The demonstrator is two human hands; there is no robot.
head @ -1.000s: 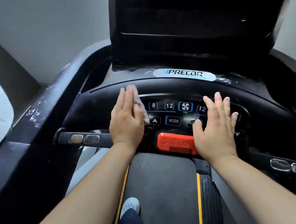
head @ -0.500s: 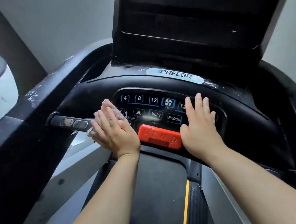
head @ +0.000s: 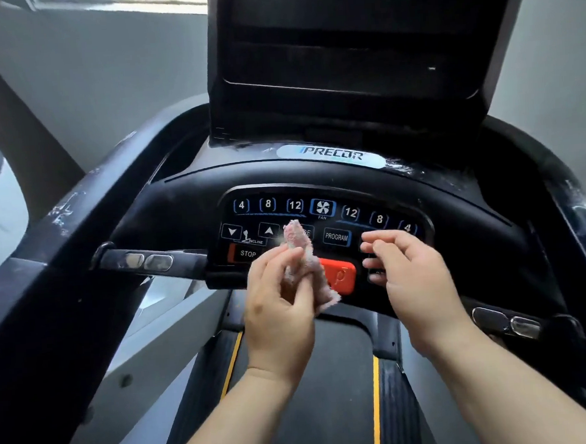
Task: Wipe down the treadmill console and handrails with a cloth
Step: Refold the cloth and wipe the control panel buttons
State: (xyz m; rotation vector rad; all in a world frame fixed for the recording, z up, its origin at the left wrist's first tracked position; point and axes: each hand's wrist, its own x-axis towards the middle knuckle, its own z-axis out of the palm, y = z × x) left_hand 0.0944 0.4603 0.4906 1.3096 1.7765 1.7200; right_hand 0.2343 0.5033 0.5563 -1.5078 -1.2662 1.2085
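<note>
Black treadmill console (head: pixel 188 207) across mid-frame, dark screen housing (head: pixel 343 57) upright behind it, PRECOR badge (head: pixel 332 153) at its base. Keypad (head: pixel 322 216) centred on console: 4, 8, 12 keys either side of a fan key, incline arrows and STOP at left edge, PROGRAM right of centre. Left handrail (head: pixel 150 261) with metal sensor pads jutting from console's left edge; right handrail (head: pixel 507 322) low at right edge. Belt (head: pixel 305 392) with yellow stripes below. Left hand (head: pixel 279 308) raised before console's near edge, fingers pinched on pink cloth (head: pixel 298 242); cloth sticking up above fingertips over keypad, tail hanging past thumb onto red stop button (head: pixel 341 275). Right hand (head: pixel 415 279) just beside, fingers loosely curled, apart, holding nothing.
</note>
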